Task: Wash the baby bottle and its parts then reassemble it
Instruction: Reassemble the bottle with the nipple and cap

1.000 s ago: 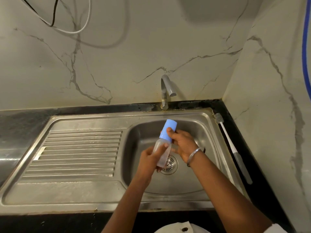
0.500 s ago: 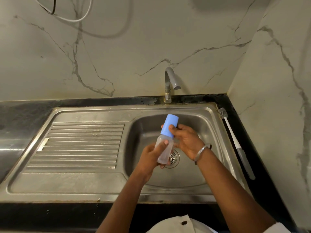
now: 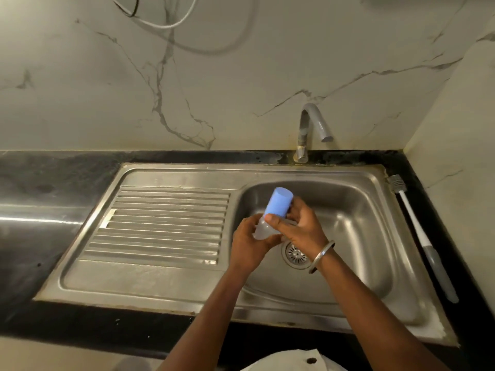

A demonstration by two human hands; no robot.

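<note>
1. The person is holding the baby bottle (image 3: 261,231) up over the bowl of the sink (image 3: 375,188), just above the drain (image 3: 296,254).
2. The left hand (image 3: 249,245) is wrapping its fingers round the clear body of the bottle.
3. The right hand (image 3: 300,228) is pinching the blue cap (image 3: 278,202) low down, close to where the cap meets the bottle. A shiny bracelet (image 3: 321,257) is sitting on that wrist.
4. The cap is sitting on top of the bottle and tipping toward the far side.
5. I think the cap is about to come off, so the washing is only just starting. The fingers are hiding the join, so I cannot tell if the cap is loose yet.
6. The bottle is looking small, empty and light. It seems to be plastic, so it is not going to break like glass.
7. It is smooth, so it is going to get slippery when it gets wet. The safe way is holding the round body with a whole hand and pulling the cap with the other.
8. The tap (image 3: 312,124) is standing at the far side of the sink, and no water is coming out.
9. A long brush (image 3: 417,231) is lying on the table (image 3: 40,188) to the right of the sink, well apart from both hands.
</note>
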